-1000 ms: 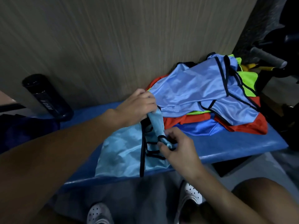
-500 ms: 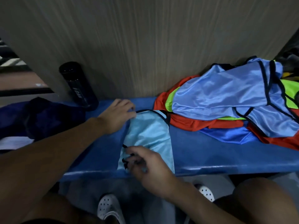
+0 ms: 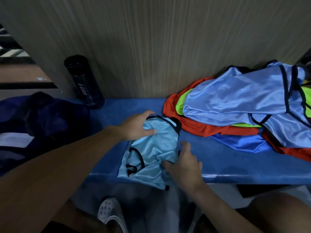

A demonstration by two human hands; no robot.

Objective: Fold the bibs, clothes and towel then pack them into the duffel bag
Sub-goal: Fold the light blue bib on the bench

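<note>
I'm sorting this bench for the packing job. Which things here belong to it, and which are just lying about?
Belongs to the job:
light blue bib, held by the left hand and right hand
pile of bibs
dark blue bag, likely the duffel

Just lying about:
black bottle, by the wall
blue bench, only the work surface

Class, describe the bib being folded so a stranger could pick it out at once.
Find the long blue bench against the wall. Near its front edge, left of the heaped pile of bibs, one pale turquoise bib lies alone. Unlike the piled ones, it has the left hand and right hand on it.
</note>
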